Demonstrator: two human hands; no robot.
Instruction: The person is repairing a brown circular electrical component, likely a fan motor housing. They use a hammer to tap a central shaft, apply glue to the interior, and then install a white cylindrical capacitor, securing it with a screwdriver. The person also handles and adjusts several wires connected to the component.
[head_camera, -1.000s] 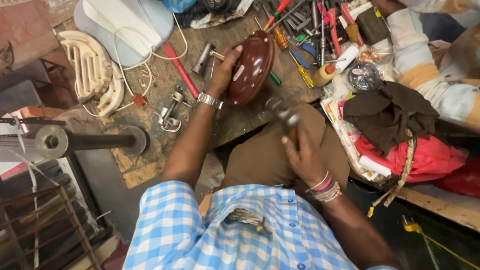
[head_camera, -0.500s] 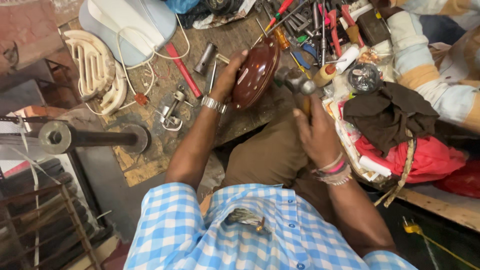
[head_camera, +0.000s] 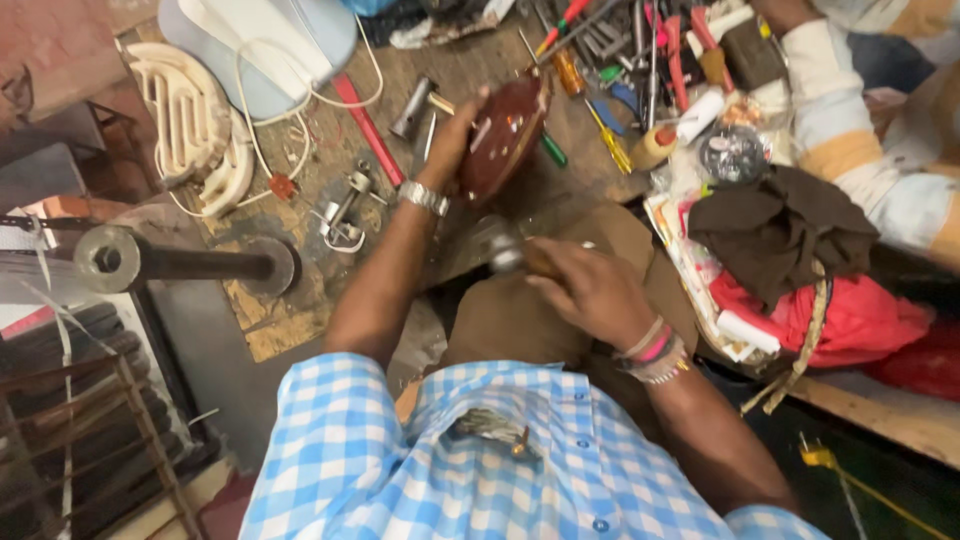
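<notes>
Blue-and-white checked shirt (head_camera: 400, 460) filled the near edge at 6 o'clock; a small bundle of metal bits sat in its chest pocket.

Right hand (head_camera: 590, 290), just past centre toward 4 o'clock, was closed around a handle. A blurred metal head, a hammer (head_camera: 500, 248) by the look of it, stuck out of the fist toward 10 o'clock. Bangles ringed the wrist. Brown trousers lay under the hand.

Left hand (head_camera: 455, 140), up at 12 o'clock from the hammer, wore a metal watch (head_camera: 422, 197) and gripped the left rim of a dark red-brown oval casing (head_camera: 505, 135), fingers curled over its edge. The casing stood tilted on the worn wooden workbench (head_camera: 290, 310), just beyond the hammer head; whether they touched could not be told.

At 9 o'clock a dark steel bar with a round flanged end (head_camera: 110, 258) lay across the bench edge. Near it at 10 o'clock sat a small metal clamp fitting (head_camera: 342, 215).

Farther out at 11 o'clock: a cream ribbed plastic part (head_camera: 190, 125) and a white cord. At 1 o'clock, a heap of screwdrivers and pliers (head_camera: 620, 60). At 3 o'clock, a dark brown cloth (head_camera: 780, 235) lay over a red bag (head_camera: 850, 325), with another person's striped sleeve (head_camera: 850, 130) beyond.
</notes>
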